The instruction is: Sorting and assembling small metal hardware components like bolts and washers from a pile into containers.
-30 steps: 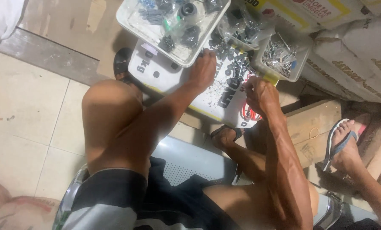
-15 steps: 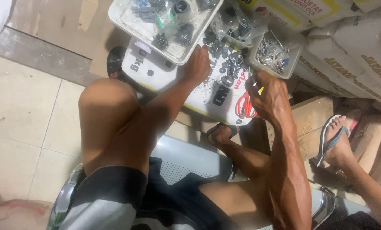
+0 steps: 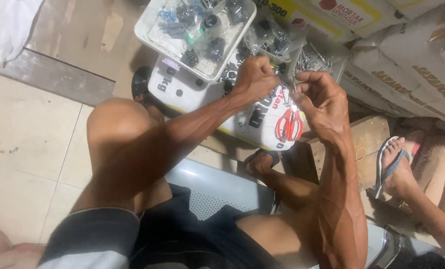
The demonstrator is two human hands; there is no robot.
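The small clear plastic bag is sitting at the centre of your view, pinched between both your hands just above the white printed sack that is serving as your bench. Your left hand is closing around something at the bag's 9 o'clock side, fingers curled nearly shut, though what lies inside the fist I cannot tell. Your right hand is gripping at 3 o'clock, thumb and forefinger pressed together on the thin film or on a small part in it.

Judging by its look, the bag is very light, limp and slippery, so it is likely folding and sliding wherever you are not holding it; taking it by the top edge with fingertips looks safest. Any metal bits inside would be shifting the weight downward.

Red-handled scissors are lying at 6 o'clock from your right hand, on the sack. A clear tray of dark small parts is resting at 11 o'clock, with more bagged parts at 12 o'clock. Another person's foot in a sandal is resting at 4 o'clock, well apart.
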